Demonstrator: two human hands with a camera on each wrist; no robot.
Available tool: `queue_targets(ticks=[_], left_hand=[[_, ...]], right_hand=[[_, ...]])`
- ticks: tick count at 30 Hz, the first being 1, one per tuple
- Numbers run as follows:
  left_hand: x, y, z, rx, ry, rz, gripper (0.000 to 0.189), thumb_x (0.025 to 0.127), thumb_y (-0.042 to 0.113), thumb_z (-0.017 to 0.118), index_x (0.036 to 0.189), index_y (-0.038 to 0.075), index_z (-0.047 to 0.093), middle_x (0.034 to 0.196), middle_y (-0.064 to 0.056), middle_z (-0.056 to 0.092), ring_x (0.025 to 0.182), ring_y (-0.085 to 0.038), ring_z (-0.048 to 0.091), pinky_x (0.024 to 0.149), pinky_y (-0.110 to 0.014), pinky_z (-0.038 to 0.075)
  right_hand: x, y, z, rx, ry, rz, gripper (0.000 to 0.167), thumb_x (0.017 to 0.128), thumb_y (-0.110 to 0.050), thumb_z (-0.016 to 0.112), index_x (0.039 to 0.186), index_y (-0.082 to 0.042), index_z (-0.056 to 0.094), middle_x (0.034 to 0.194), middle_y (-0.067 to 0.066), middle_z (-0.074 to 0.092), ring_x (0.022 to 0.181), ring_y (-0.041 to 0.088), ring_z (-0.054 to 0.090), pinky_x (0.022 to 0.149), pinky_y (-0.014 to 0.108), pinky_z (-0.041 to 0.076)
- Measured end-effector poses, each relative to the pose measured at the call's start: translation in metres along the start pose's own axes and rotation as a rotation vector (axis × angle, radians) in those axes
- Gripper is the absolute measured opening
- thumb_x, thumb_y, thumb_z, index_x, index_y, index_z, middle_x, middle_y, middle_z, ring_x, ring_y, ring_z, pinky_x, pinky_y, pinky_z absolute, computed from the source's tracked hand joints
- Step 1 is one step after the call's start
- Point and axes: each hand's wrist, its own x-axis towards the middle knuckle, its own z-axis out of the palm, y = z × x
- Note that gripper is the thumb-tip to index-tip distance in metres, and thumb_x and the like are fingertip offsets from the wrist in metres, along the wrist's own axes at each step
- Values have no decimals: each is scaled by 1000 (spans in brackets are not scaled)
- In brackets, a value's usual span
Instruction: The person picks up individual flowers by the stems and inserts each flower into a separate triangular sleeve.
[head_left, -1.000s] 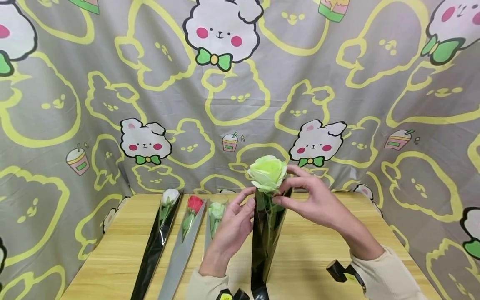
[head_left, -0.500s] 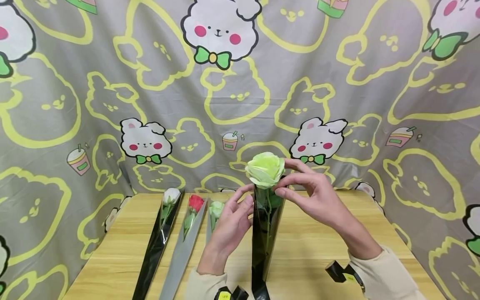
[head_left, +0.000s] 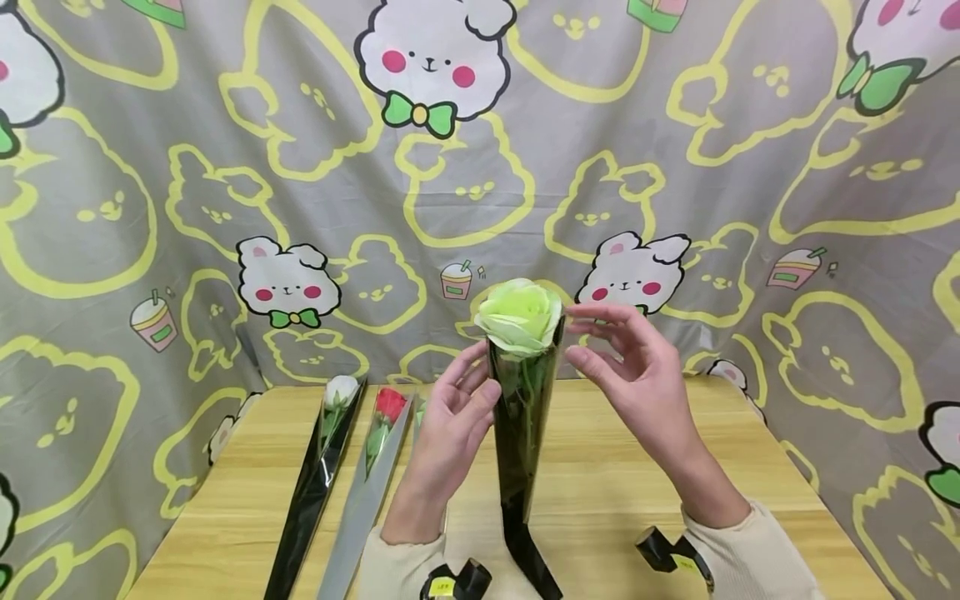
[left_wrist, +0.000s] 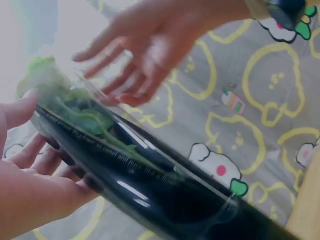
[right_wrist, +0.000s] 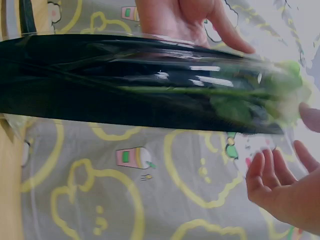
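A pale green rose (head_left: 519,317) stands upright in a tapered black and clear flower sleeve (head_left: 517,442). Its bloom sits at the sleeve's mouth, and the green stem and leaves show through the clear front. My left hand (head_left: 453,425) holds the sleeve's upper left side, thumb in front, fingers behind. To the right of the bloom, my right hand (head_left: 645,383) has its fingers spread and holds nothing. In the left wrist view, small printed lettering runs along the sleeve (left_wrist: 120,160). The sleeve's narrow bottom end bends toward the front right.
Left on the wooden table (head_left: 637,492) lie a white rose (head_left: 341,392) in a black sleeve and a red rose (head_left: 391,405) in a grey one. Beside them, another wrapped flower is mostly hidden behind my left arm. A patterned curtain (head_left: 480,192) hangs behind the table.
My right fingers have come away from beside the bloom and opened out to the right. The rose and sleeve have risen slightly and shifted left with my left hand.
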Motion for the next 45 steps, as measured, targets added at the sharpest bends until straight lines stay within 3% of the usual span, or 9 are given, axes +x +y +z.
queue_targets(ticks=[4,6,12,16,21,29,38,45], left_hand=[[3,7,-1,-33,-21,29,57,98,18,73,146,10,44,143,-8,54,118,-14,56,86,-26,50],[4,11,0,-20,-36,33,57,97,18,74,145,11,45,139,-7,56,111,-13,55,80,-25,50],[1,22,3,21,-22,31,53,101,12,67,148,10,44,145,-10,52,131,-18,50,98,-27,47],[-1,27,3,43,-14,72,45,105,8,57,148,4,43,147,-12,48,141,-22,42,113,-30,37],[0,30,3,65,-30,96,49,108,10,51,152,-3,34,150,-15,43,146,-25,34,119,-35,28],[12,43,12,49,-47,146,46,111,5,41,155,-3,33,151,-17,43,144,-26,39,118,-34,31],[24,61,13,49,-72,179,46,113,9,35,156,-5,32,150,-17,43,135,-22,47,109,-33,42],[34,68,15,78,-7,226,43,111,3,37,151,-11,39,142,-16,50,124,-18,53,103,-29,46]], right_hand=[[-1,10,0,20,-18,153,28,98,0,67,125,6,63,119,11,68,99,23,69,81,31,59],[-1,13,2,25,-13,186,23,99,-2,67,120,7,65,112,10,69,87,21,70,76,32,59],[1,16,11,81,31,143,12,98,1,67,106,10,67,96,9,68,70,21,65,73,30,58],[-1,16,19,90,50,97,7,97,6,66,101,11,68,94,7,70,70,19,64,71,28,57],[0,12,27,91,116,55,6,94,7,69,99,11,71,100,11,70,77,14,66,70,26,57],[11,-5,31,38,215,45,8,91,5,74,97,11,73,107,13,71,80,16,69,71,26,57],[23,-17,36,25,177,-64,10,94,2,72,100,10,75,110,16,70,87,18,72,72,28,59],[28,-18,42,17,162,-64,10,94,2,72,101,8,76,110,16,69,89,21,73,73,33,60]])
